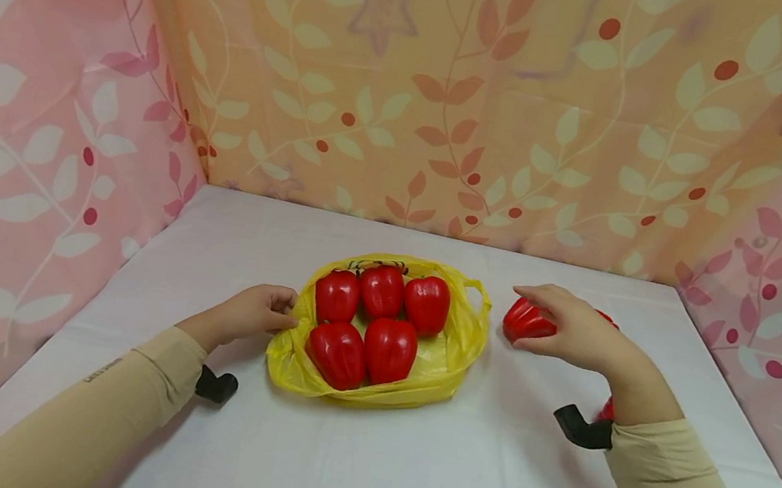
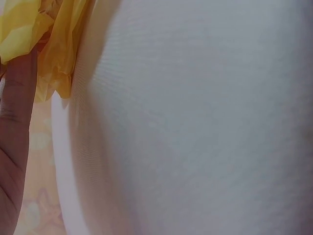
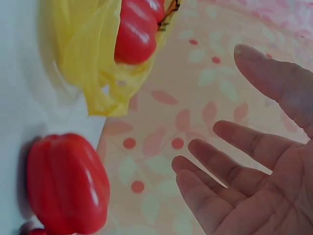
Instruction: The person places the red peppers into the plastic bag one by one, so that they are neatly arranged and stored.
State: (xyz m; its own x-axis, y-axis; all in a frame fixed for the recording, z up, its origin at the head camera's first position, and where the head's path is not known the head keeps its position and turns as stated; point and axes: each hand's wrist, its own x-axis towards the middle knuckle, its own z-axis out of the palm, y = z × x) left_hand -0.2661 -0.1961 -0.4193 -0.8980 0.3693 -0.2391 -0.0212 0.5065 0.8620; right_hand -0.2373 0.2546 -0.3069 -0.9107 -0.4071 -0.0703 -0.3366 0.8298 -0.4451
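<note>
At the left edge of the yellow bag (image 1: 470, 344), the left hand (image 1: 247, 314) pinches the plastic between thumb and fingers. To the right, the right hand (image 1: 578, 333) is held open, its fingers extended above a loose red pepper (image 1: 523, 321) and not touching it. The bag lies spread open at the middle of the worktop (image 1: 342, 469), with five red peppers (image 1: 390, 351) inside: three in the rear row, two in front. Further red objects show partly behind the right hand and wrist; their full shape is hidden. Beyond the worktop hangs an orange leaf-patterned curtain (image 1: 380, 116), flanked by pink patterned cloth (image 1: 40, 107).
</note>
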